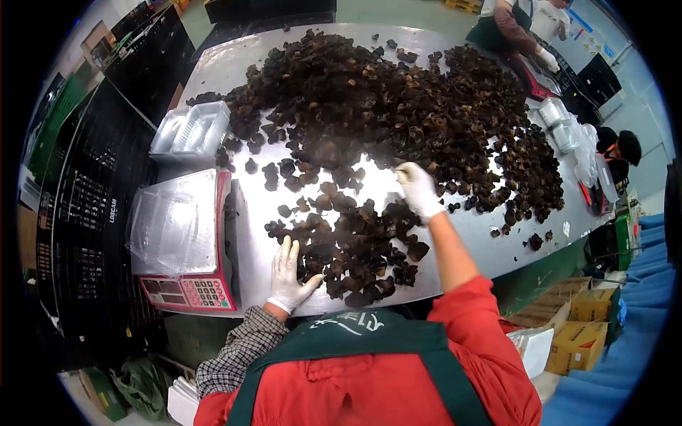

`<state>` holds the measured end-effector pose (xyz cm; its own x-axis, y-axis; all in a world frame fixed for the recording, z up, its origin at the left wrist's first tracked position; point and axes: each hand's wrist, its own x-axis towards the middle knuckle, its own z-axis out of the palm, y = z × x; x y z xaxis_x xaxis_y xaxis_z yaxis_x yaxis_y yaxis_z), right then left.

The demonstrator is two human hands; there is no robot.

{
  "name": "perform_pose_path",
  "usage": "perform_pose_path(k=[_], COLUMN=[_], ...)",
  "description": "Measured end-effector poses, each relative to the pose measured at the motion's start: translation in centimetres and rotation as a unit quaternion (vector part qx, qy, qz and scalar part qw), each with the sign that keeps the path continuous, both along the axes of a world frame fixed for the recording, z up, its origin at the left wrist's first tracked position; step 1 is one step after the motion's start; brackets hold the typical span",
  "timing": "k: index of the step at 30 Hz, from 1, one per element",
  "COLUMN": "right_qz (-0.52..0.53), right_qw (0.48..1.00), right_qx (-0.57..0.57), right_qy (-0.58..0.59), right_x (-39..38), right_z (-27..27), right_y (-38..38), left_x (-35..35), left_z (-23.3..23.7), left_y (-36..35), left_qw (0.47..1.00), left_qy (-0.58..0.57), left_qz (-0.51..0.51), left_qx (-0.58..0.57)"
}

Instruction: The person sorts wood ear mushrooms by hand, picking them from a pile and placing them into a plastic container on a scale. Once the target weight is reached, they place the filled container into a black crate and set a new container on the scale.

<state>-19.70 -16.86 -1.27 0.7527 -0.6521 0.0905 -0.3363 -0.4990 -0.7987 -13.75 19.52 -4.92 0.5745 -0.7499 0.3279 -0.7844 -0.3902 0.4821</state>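
Dark brown, crinkled fungus-like pieces [355, 248] lie in a small group near the front edge of the metal table [249, 202]. A much larger heap [369, 99] of the same pieces spreads behind them. My left hand [288, 277], in a white glove, rests at the left edge of the small group, fingers apart, holding nothing visible. My right hand [419, 190], also gloved, is between the small group and the large heap, its fingers curled together; whatever they hold, if anything, is too small to make out.
A red and white scale [188, 284] bears clear plastic lids [167, 227]. Behind it are stacked clear trays [192, 131]. Black crates [89, 206] stand at the left. A co-worker [508, 28] is at the far right; plastic bags [586, 153] lie at the right edge.
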Motion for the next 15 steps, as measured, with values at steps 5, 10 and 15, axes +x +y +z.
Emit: perform_pose_path(k=[5,10,15], right_qz=[-0.168,-0.208,-0.140], right_qw=[0.984,0.910,0.985], right_qx=[0.063,-0.210,-0.093], right_qy=[0.015,0.291,0.043], right_x=[-18.8,-33.3,-23.0], right_z=[5.4,5.9,5.0], right_y=[-3.0,-1.1,2.6], left_x=[0.0,0.0,0.0], left_z=[0.1,0.4,0.2], left_y=[0.1,0.0,0.0], left_qw=[1.000,0.999,0.999], left_qy=[-0.006,-0.009,-0.002], left_qz=[-0.011,-0.026,-0.028], left_qx=[0.009,0.035,0.023])
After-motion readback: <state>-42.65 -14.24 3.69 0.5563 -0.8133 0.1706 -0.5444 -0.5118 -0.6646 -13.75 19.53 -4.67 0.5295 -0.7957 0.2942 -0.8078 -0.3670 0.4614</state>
